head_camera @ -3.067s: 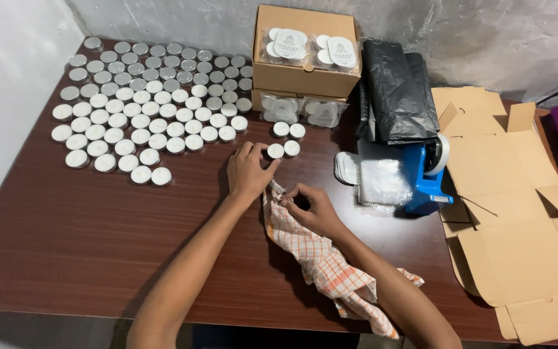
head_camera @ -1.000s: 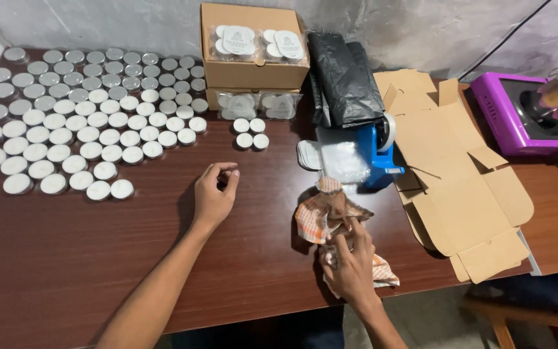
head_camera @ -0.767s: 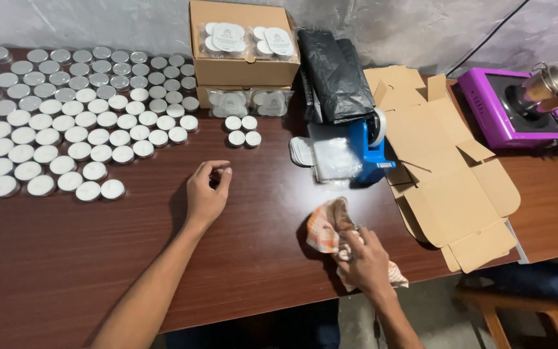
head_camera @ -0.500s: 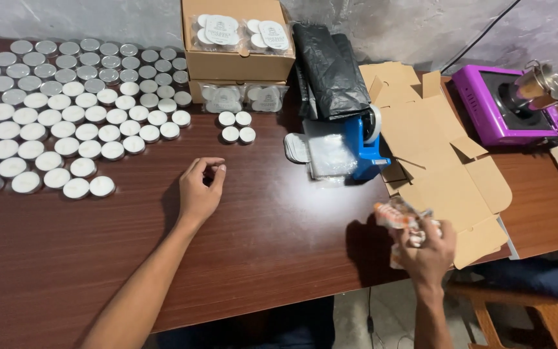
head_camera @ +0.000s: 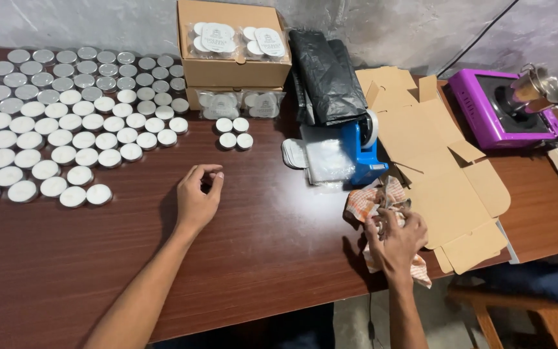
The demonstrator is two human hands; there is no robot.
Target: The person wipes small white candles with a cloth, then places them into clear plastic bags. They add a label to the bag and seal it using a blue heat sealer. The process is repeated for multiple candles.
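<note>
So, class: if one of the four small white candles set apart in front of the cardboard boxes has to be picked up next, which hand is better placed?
Probably the left hand: it rests on the table, apparently free, nearer the four candles. The right hand is busy gripping the checked cloth and sits farther away.

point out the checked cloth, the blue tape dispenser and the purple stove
checked cloth [head_camera: 361,205], head view, bunched orange part left of the right hand
blue tape dispenser [head_camera: 364,158], head view, blue side
purple stove [head_camera: 485,124], head view, front-left top

Dark wooden table [head_camera: 259,258] with tealight rows [head_camera: 66,123], flattened cardboard [head_camera: 440,174], purple stove [head_camera: 505,110].
</note>
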